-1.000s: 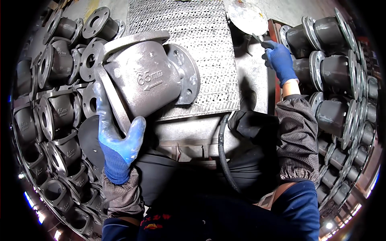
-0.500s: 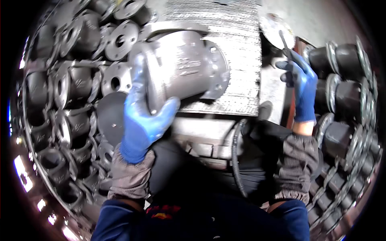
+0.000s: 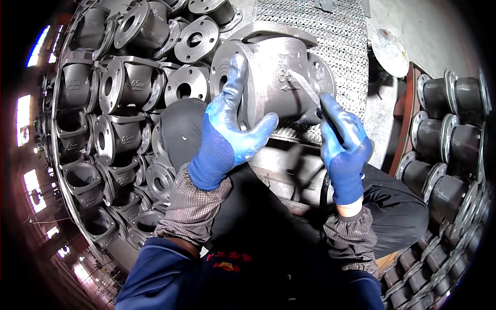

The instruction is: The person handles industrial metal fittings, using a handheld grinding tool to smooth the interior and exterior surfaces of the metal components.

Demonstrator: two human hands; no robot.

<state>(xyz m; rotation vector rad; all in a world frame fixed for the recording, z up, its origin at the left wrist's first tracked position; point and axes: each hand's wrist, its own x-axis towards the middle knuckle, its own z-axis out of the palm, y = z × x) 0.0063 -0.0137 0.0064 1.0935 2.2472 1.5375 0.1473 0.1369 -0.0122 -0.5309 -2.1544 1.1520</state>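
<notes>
Two blue-gloved hands are positioned at one grey flanged casting, which rests on the near part of a perforated metal plate. The left hand is spread wide, its fingers lying along the casting's left flange and its thumb extended near the lower edge. The right hand is closed around a narrow flat-bladed tool. The blade overlaps the casting's body; contact cannot be confirmed. Similar castings are stacked at left.
</notes>
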